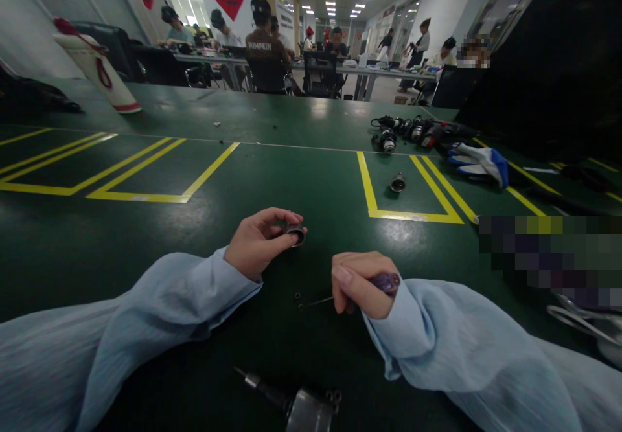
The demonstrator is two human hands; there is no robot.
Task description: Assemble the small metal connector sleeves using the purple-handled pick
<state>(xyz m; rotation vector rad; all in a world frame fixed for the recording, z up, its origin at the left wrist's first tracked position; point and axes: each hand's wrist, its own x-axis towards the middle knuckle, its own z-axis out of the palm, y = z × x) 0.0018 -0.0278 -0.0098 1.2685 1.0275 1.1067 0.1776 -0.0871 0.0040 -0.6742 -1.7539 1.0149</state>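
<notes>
1. The left hand [257, 241] rests on the green bench [311, 160], about midway along it and toward the near edge. Its fingers [278, 216] are curled and grasp a small metal ring [295, 232] between the thumb and the fingertips. I cannot tell whether the ring touches the bench surface.
2. The right hand [362, 284] lies just to the right of the left one, near it but apart. Its fingers are clenched around a screwdriver [386, 282] with a purple handle. The thin shaft points to the left, low over the bench.
3. Beside the tip of the shaft, some tiny dark screws [297, 296] lie on the bench between both hands.
4. At the near edge, between the two light blue sleeves [170, 296], lies a metal chuck part [304, 411] with a dark spindle that points to the upper left.
5. Toward the far edge, inside a box of yellow lines [369, 192], a small cylindrical part [398, 182] lies alone, well apart from the hands.
6. Beyond it, toward the far right corner, there is a group of dark drill parts [403, 131], and just beside them a white and blue glove [479, 162].
7. Near the far left corner stands a tilted white cylinder [104, 72] with red marks.
8. Behind the far edge, other people [265, 50] sit at other tables.
</notes>
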